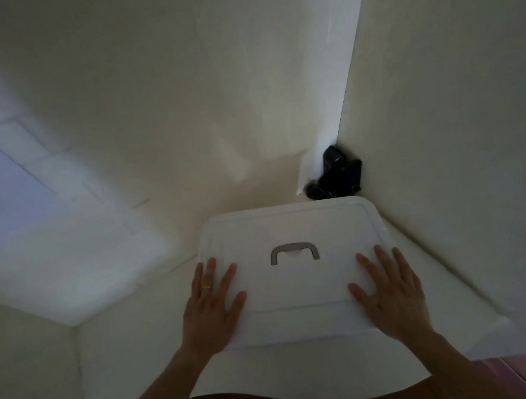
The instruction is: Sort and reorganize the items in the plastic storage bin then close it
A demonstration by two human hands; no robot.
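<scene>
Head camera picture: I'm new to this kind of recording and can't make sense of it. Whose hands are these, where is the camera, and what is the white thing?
There is no machine here. A person wears a wide-angle camera on the head, looking forward and down, so you see their own two arms reaching out from the bottom edge. The white thing is the lid of a plastic storage bin, with a grey handle lying flat in its middle. The left hand and the right hand lie flat on the lid with straight, spread fingers, one on each side of the handle; they grip nothing. The left hand wears a ring. The bin stands near a corner of pale walls, where some dark objects sit, too blurred to name.
</scene>
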